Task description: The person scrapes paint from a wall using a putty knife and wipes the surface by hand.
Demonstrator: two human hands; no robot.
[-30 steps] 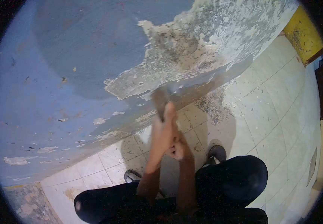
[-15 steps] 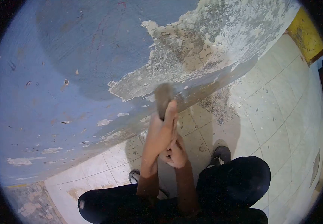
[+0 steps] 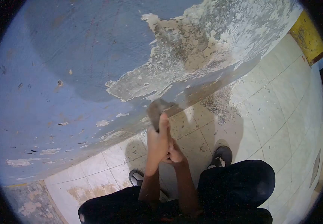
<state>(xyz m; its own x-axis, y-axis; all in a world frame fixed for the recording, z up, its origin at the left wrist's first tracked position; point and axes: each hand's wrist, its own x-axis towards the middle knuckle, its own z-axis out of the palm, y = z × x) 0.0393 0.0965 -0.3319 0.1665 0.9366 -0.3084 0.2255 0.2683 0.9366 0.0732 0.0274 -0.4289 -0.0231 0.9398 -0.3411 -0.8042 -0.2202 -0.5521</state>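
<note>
My left hand [image 3: 156,146] is closed round a scraper [image 3: 154,114] with a flat grey-brown blade, its thumb laid up along the tool. My right hand [image 3: 177,154] is closed just below and to the right, against the left hand on the hidden handle end. Before the blade stands a blue wall [image 3: 75,48] with flaking paint. The blade overlaps the wall's lower part, below a large bare patch of grey plaster [image 3: 169,41]. Motion slightly blurs the blade.
Paint chips and dust [image 3: 219,106] lie on the pale tiled floor [image 3: 281,112] along the wall's foot. My dark-clothed knees [image 3: 239,183] and sandalled feet [image 3: 222,155] are below. A yellow worn block [image 3: 307,35] stands at the upper right.
Both hands and the scraper have moved down and slightly left, so the blade has drawn back from the edge of the bare patch. The grip looks the same.
</note>
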